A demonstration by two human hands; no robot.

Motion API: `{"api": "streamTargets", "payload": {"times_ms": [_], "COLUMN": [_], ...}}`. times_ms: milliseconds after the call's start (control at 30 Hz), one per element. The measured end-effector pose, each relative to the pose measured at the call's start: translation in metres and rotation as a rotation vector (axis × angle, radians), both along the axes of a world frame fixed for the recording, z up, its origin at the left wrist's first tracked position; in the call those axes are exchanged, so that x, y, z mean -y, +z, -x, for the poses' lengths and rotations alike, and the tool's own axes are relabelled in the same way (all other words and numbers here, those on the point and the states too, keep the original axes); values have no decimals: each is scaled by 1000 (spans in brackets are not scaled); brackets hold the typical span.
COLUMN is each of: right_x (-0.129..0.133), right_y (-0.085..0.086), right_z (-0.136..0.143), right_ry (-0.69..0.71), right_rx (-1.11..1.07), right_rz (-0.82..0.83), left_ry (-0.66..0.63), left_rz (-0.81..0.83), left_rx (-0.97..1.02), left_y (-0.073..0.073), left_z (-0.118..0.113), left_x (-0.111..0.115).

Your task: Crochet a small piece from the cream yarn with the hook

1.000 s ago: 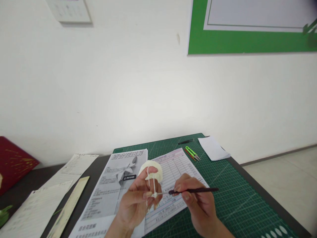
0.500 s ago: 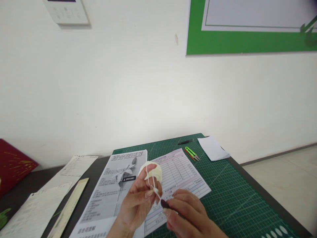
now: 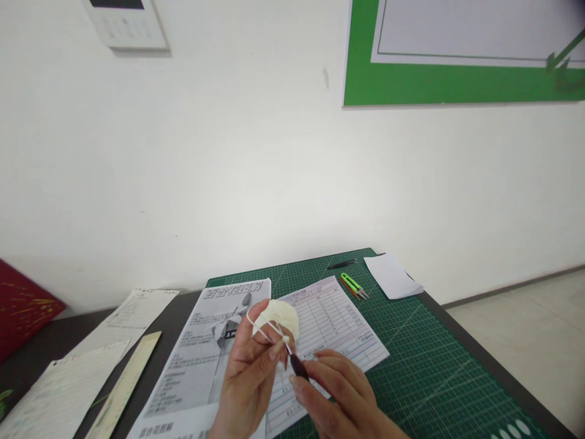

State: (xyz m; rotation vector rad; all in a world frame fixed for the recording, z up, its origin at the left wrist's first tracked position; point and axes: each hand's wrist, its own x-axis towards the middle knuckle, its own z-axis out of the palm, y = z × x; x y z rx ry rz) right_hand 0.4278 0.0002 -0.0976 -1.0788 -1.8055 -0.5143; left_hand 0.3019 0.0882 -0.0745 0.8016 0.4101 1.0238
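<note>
My left hand (image 3: 251,366) is closed, pinching a small piece of white crochet work (image 3: 286,339) between thumb and finger. White yarn (image 3: 259,329) runs from it and loops over the raised index finger. In my right hand (image 3: 340,387) is a crochet hook (image 3: 299,367) with a dark handle; its metal shaft reaches into the white work. Behind my left fingers sits a cream ball of yarn (image 3: 287,316), partly hidden. Both hands are above the printed sheets, close together.
A printed pattern sheet (image 3: 192,347) and a form (image 3: 336,317) lie on the green cutting mat (image 3: 425,366). Farther off are green thread snips (image 3: 353,284), black tweezers (image 3: 342,264) and white paper (image 3: 392,277). A ruler (image 3: 123,387) and handwritten sheets (image 3: 91,360) lie left.
My right hand has moved slightly left with the hook, whose metal shaft now shows at the work. My left index finger has tilted left, carrying the yarn loop. The view has shifted slightly.
</note>
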Motion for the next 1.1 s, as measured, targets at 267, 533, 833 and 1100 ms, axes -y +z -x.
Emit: {"api": "streamTargets", "payload": {"times_ms": [267,533,833,1100], "right_x": [-7,-9,-21,-28], "right_y": [4,0,2,0], "right_z": [4,-2,-7,-6], "right_ry": [309,382,603,709], "right_rx": [-692,-1066,-1745,-1965], "right_rz": [95,129,304,505], "left_ry": [-94,-193,-199,-67], "left_rz": [-51,-51,-97,-148], "left_rx": [-35,1,29,-53], "left_y": [-2,-2,-8,-9], "left_z": [3,2,0,-3], "left_x": [-6,-9,-9,-2]}}
